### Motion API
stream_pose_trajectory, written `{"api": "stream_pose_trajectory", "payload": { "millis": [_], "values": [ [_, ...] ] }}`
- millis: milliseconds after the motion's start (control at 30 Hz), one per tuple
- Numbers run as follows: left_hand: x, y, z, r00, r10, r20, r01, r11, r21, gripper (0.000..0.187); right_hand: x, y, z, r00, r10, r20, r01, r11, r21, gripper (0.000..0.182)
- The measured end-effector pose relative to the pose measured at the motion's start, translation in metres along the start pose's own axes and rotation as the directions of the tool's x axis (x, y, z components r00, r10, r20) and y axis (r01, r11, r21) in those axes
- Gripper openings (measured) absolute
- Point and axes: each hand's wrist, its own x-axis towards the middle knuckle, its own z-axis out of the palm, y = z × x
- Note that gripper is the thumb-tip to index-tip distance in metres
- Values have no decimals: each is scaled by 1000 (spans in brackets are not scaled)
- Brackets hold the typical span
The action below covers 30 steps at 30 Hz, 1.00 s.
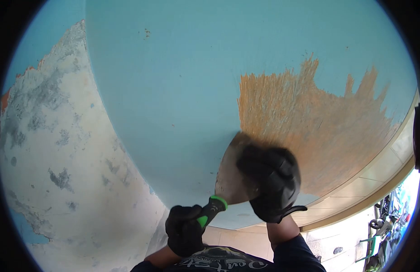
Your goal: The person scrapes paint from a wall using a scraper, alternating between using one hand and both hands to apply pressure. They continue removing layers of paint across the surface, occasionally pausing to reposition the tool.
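My left hand (185,229), in a black glove, is wrapped round the black-and-green handle of a scraper (231,183). The scraper's wide, dull blade slants up from the handle, with its far end at the wall. My right hand (271,181), also black-gloved, is curled at the right side of the blade; its upper fingers are smeared by motion. Light blue paint covers the wall (169,90) ahead. A bare brown patch (309,122) with ragged, streaked edges lies above and to the right of my right hand.
On the left, another wall face (83,145) shows whitish and grey plaster, with blue paint at its edges. A tiled ledge (368,181) curves along the lower right. Beyond it are several parked motorbikes (384,224) and pale ground.
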Motion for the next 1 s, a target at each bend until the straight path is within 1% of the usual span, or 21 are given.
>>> {"api": "stream_pose_trajectory", "payload": {
  "millis": [67,100,133,167,200,233,333,367,400,433,467,533,600,633,667,767,800,867,900,933,1000],
  "values": [
    [-17,-1,1,994,-105,-1,104,985,-138,13,-21,-2,7,991,59,117,-65,997,49,36],
    [-21,-3,-3,995,-100,8,100,993,-67,19,-25,-4,8,988,85,127,-94,993,65,36],
    [-10,0,-3,995,-99,6,99,993,-71,19,-21,-5,7,988,81,129,-90,994,63,36],
    [4,5,-4,964,264,17,-261,937,234,23,-16,-7,5,989,83,122,-92,993,73,36],
    [10,9,-8,809,567,153,-560,665,494,27,-16,-10,5,989,97,109,-107,990,86,37],
    [10,9,-11,808,566,163,-564,661,495,27,-18,-10,7,989,106,103,-115,989,89,37],
    [-1,-4,-14,843,479,245,-533,682,501,28,-28,-9,16,993,92,79,-96,994,45,37],
    [-11,-29,-11,955,280,99,-296,918,265,25,-31,-11,19,992,114,59,-116,993,31,37],
    [-17,-41,-9,999,29,19,-29,999,-27,21,-33,-12,20,991,132,35,-132,991,16,37],
    [-14,-35,-5,1000,-21,-11,19,992,-121,15,-33,-12,20,991,131,35,-132,991,17,37],
    [-9,-32,-4,1000,-15,-11,14,993,-121,15,-32,-12,21,994,104,14,-104,995,-1,36],
    [7,-27,-2,997,69,-38,-70,997,-23,12,-18,-10,23,998,69,-13,-70,997,-16,35],
    [38,-13,0,998,-37,-54,27,985,-171,12,10,-9,19,979,22,-200,-32,999,-43,31],
    [51,4,2,1000,3,-29,-11,959,-282,17,21,-7,16,966,47,-255,-48,999,5,27],
    [46,8,1,1000,12,-22,-18,959,-282,17,20,-9,12,963,47,-266,-48,999,1,27],
    [11,9,-2,996,-89,-9,83,957,-277,23,1,-17,8,988,109,-111,-111,994,-10,24],
    [7,8,-2,997,-78,-5,74,957,-280,23,-3,-21,11,992,81,-99,-82,997,-4,21],
    [4,3,4,987,-151,-53,122,925,-361,20,-3,-20,11,991,93,-93,-95,995,-14,21],
    [6,-3,3,991,-118,-68,96,960,-264,20,1,-16,13,987,72,-141,-73,997,-4,21],
    [20,25,2,968,-252,-3,222,858,-463,20,14,-15,11,980,61,-188,-61,998,7,22],
    [28,16,-1,992,-116,-56,92,941,-327,17,14,-16,10,981,60,-186,-59,998,11,21]
  ]
}}
